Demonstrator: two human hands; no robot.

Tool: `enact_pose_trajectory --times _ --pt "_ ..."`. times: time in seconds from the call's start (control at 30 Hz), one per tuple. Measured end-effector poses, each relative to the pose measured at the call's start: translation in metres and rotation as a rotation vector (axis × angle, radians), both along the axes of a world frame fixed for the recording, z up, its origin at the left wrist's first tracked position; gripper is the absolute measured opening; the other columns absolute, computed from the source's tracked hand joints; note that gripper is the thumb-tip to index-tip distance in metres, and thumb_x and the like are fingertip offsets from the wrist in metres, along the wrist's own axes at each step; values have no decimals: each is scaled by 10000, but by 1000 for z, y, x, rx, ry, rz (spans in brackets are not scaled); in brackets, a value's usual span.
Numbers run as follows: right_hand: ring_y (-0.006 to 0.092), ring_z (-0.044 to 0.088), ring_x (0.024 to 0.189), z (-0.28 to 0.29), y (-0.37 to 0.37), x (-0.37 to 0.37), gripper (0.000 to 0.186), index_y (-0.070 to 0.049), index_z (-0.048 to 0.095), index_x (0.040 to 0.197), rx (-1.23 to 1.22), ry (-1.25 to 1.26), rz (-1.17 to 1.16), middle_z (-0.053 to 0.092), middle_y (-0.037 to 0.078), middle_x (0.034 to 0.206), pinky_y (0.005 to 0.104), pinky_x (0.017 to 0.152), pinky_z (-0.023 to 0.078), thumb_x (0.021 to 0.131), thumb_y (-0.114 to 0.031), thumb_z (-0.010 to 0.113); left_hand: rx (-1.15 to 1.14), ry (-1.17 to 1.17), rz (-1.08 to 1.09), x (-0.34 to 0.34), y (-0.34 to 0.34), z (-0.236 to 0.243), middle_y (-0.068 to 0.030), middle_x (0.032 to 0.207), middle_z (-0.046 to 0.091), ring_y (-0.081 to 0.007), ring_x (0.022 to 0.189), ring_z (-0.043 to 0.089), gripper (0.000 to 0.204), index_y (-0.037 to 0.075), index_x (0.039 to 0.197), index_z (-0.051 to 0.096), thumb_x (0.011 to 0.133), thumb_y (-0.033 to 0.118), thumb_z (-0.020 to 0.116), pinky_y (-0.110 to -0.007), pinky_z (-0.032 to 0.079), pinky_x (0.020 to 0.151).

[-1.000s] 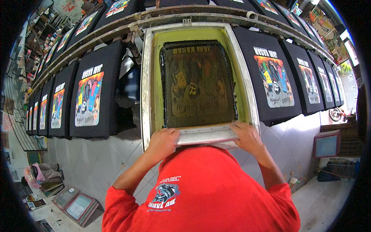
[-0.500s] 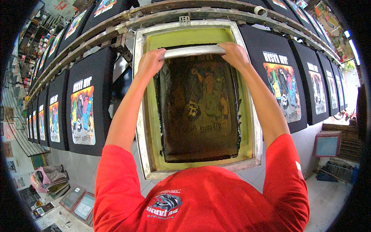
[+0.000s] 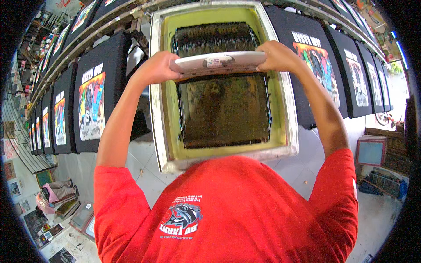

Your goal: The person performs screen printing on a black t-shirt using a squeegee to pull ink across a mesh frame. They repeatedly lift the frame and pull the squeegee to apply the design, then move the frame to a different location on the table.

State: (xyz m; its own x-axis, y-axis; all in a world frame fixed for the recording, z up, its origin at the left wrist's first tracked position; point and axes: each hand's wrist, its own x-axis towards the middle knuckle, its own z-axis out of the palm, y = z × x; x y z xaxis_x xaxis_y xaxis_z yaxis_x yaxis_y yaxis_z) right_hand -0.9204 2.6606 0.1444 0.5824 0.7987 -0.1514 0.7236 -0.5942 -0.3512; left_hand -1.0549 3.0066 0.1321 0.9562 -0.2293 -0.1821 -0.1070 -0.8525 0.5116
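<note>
My left hand [image 3: 158, 69] and my right hand [image 3: 279, 58] are closed around the two ends of a wide, pale-handled squeegee [image 3: 217, 63]. It lies crosswise over a screen-printing frame [image 3: 156, 111], its top face tilted toward me. Yellow-green mesh [image 3: 279, 118] borders a large dark rectangle of black ink [image 3: 223, 116]. Beyond the squeegee the ink looks thick and streaky; on my side it is a thinner, dark film with a faint picture showing through. The squeegee's lower edge is hidden from me.
Black shirts with colourful prints, such as one at left [image 3: 93, 98] and one at right [image 3: 315, 61], flank the frame in rows. Wooden rails [image 3: 131, 17] run behind. My red shirt [image 3: 245, 210] is close to the frame's near edge. Framed screens [image 3: 371, 150] stand at right.
Both hands have drawn the squeegee toward me, from the far end of the ink to about its middle, tilting it. Streaky black ink now shows behind it. The view has shifted too.
</note>
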Motion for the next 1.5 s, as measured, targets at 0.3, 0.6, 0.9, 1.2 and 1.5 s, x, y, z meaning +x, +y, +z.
enact_pose_trajectory --times 0.3,0.6,0.9,1.2,1.5 --pt "379 655 792 -33 -71 -165 296 -59 700 883 -60 79 -101 668 202 785 447 714 506 651 -228 774 -91 107 -2 -156 -75 -29 -203 804 682 -370 773 671 312 32 923 699 699 243 752 -399 520 693" --pt "373 656 824 -47 -76 -182 261 -100 682 836 -31 -19 -139 677 160 790 481 750 516 654 -272 753 76 -17 63 -174 -91 -34 -217 815 669 -393 805 656 291 22 936 688 697 182 727 -428 518 725" --pt "319 647 927 -62 -95 -231 292 -91 637 974 168 -263 -177 660 108 966 444 766 533 698 -150 712 122 -325 190 -224 -112 -43 -167 1066 677 -343 957 656 381 63 1076 676 696 59 690 -400 532 830" --pt "313 633 990 -92 -112 -287 492 -49 650 1087 186 -266 -184 660 119 1093 401 857 518 603 -100 723 113 -385 90 -273 -127 -88 -157 1044 663 -318 1010 647 282 4 1031 639 752 44 638 -387 544 865" --pt "267 645 969 -97 -107 -275 299 -37 672 1018 195 -342 -133 674 100 1025 381 842 532 737 -112 601 92 -429 97 -259 -125 -86 -143 987 673 -287 951 673 223 5 986 655 766 43 648 -365 558 839"
